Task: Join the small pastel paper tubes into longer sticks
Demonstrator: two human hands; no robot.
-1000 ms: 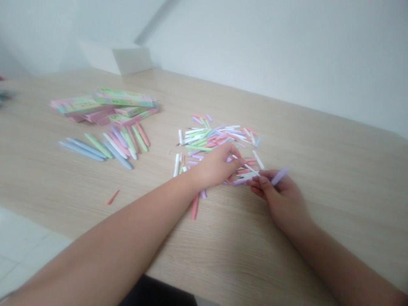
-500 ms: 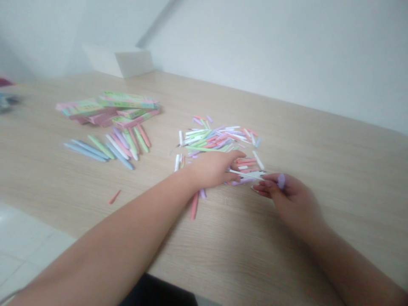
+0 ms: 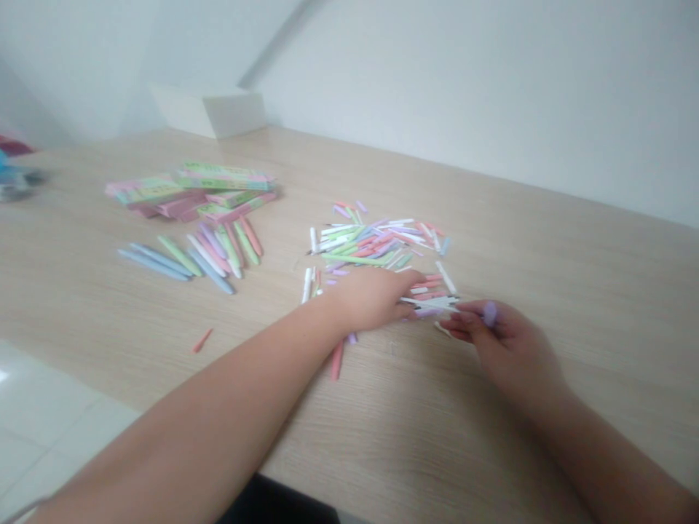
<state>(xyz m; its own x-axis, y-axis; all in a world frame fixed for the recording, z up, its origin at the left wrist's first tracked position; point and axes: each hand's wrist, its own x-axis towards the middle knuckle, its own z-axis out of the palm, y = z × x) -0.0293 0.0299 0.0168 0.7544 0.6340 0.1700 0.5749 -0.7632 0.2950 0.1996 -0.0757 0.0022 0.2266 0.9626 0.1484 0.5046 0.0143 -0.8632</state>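
Observation:
My left hand (image 3: 374,297) reaches over the near part of a loose pile of pastel pen parts (image 3: 365,244). Its thumb and forefinger are apart, close to several thin white pen refills (image 3: 437,302) with dark tips; the other fingers are hidden. To the right, my right hand (image 3: 505,346) is closed with a short purple pen part (image 3: 490,314) between its fingers. One white refill reaches from the left hand's finger gap to the right fingertips; whether either hand grips it is blurred. Salmon pen parts (image 3: 434,280) lie just beyond.
Whole pastel pens (image 3: 210,251) lie in a group at left, before stacked patterned pen boxes (image 3: 191,191). A white box (image 3: 234,115) stands by the wall. A salmon piece (image 3: 202,340) and a salmon tube (image 3: 337,362) lie nearer the wooden table's front edge.
The whole view has shifted slightly, so things appear a little lower and to the right. Both hands keep nearly the same pose over the refills, with the purple part still in the right.

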